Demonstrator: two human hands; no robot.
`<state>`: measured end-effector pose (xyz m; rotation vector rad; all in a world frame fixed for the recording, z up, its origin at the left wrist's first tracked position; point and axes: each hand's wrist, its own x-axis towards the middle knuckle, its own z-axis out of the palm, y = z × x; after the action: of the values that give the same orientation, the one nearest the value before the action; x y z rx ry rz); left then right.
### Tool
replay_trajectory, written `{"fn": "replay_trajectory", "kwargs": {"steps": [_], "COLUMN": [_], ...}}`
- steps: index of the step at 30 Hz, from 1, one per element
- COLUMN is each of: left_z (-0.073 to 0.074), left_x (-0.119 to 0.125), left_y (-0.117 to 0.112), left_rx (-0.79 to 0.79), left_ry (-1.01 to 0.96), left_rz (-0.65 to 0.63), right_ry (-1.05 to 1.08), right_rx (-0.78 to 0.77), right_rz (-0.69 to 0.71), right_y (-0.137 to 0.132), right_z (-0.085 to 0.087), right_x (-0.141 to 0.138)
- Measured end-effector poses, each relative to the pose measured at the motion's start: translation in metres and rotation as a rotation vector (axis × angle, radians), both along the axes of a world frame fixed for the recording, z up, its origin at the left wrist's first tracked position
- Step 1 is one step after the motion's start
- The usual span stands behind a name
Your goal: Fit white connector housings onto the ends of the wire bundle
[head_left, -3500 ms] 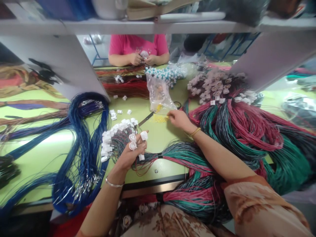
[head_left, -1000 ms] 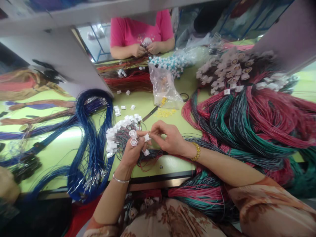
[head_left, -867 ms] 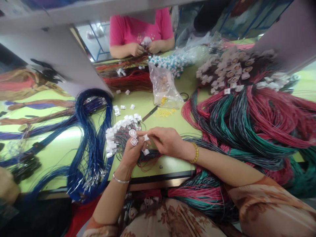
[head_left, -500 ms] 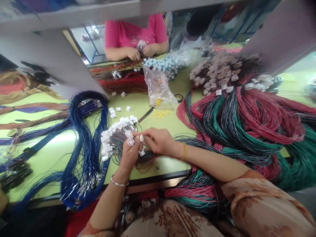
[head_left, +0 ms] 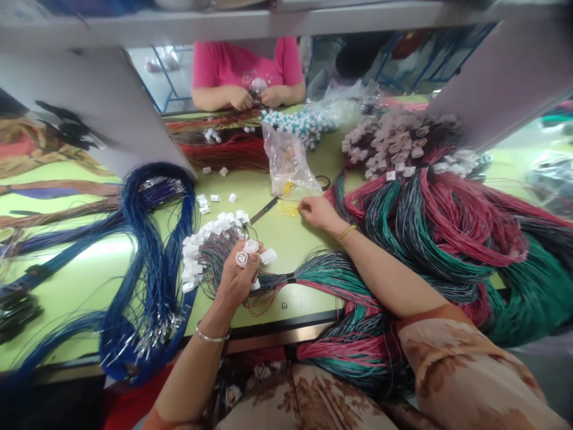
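Note:
My left hand (head_left: pixel 237 280) is closed round a bundle of thin red, green and grey wires (head_left: pixel 313 278), and white plastic connectors (head_left: pixel 267 257) stick up between its fingers. More white connectors (head_left: pixel 197 254) fan out to its left on the green table (head_left: pixel 277 239). My right hand (head_left: pixel 317 212) is stretched forward with its fingertips pinched at a small heap of yellow pieces (head_left: pixel 289 208). Behind that heap stands a clear plastic bag (head_left: pixel 286 161).
Looped blue wires (head_left: pixel 152 269) lie at the left, and red and green wire coils (head_left: pixel 439 233) with white connectors fill the right. A person in a pink top (head_left: pixel 246 63) works across the table. Grey shelf panels (head_left: pixel 111 107) slant overhead.
My right hand has left the connectors held in my left hand and reached forward to the yellow pieces. The left hand stays on the bundle.

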<state>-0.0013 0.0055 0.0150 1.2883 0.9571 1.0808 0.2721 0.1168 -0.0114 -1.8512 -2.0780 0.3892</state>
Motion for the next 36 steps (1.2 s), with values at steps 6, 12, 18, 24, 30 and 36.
{"fn": "replay_trajectory", "kwargs": {"steps": [6,12,18,24,30,36], "left_z": [0.007,0.005,0.006,0.006,0.003,0.008], "left_x": [-0.002,-0.002,-0.002,0.001,0.001,0.003], "left_y": [-0.002,-0.003,-0.001,-0.002,-0.001,0.002], "left_rx": [-0.052,-0.129,-0.198,-0.152,-0.159,-0.162], "left_ry": [0.067,-0.026,-0.096,-0.121,-0.113,-0.234], "left_rz": [0.063,0.089,0.04,0.152,0.173,0.161], "right_ry": [0.009,0.607,1.121,1.218,1.155,0.902], "right_rx": [0.038,-0.002,-0.234,-0.301,-0.233,0.09], "right_rz": [-0.005,-0.047,0.252,0.334,0.316,0.315], "right_y": [-0.003,-0.016,-0.061,-0.09,-0.092,-0.097], "right_z": [0.004,0.02,0.058,0.069,0.061,0.062], "right_x": [0.001,-0.012,-0.058,-0.09,-0.093,-0.095]}}
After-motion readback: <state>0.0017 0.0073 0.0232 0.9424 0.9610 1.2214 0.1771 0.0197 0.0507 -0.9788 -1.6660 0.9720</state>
